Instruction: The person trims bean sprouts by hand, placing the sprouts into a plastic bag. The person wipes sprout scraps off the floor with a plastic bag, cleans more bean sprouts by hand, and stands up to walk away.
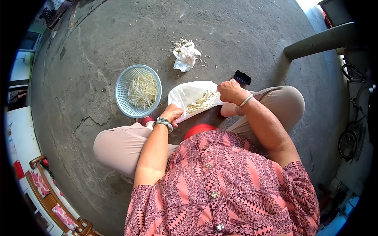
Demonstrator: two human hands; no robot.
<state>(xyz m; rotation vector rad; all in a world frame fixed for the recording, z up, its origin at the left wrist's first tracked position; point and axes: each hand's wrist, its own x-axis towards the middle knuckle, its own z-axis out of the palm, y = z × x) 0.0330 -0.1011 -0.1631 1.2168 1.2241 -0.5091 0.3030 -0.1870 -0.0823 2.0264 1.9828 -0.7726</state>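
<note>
Between my knees a white plastic bag (182, 94) is stretched open, with a heap of bean sprouts (204, 101) lying in it. My left hand (172, 113), with a beaded bracelet at the wrist, is closed on the bag's near left edge. On the other side my right hand (232, 92), wearing a bangle, grips the bag's right edge in a fist. To the left of the bag stands a light blue colander (121, 100) holding a pile of bean sprouts (142, 91).
A crumpled white bag (185, 59) with sprout scraps around it lies ahead on the concrete floor (236, 39). A dark phone-like object (242, 77) sits by my right knee. A thick post (319, 41) and a bicycle (350, 114) are at right, a wooden bench (47, 192) at left.
</note>
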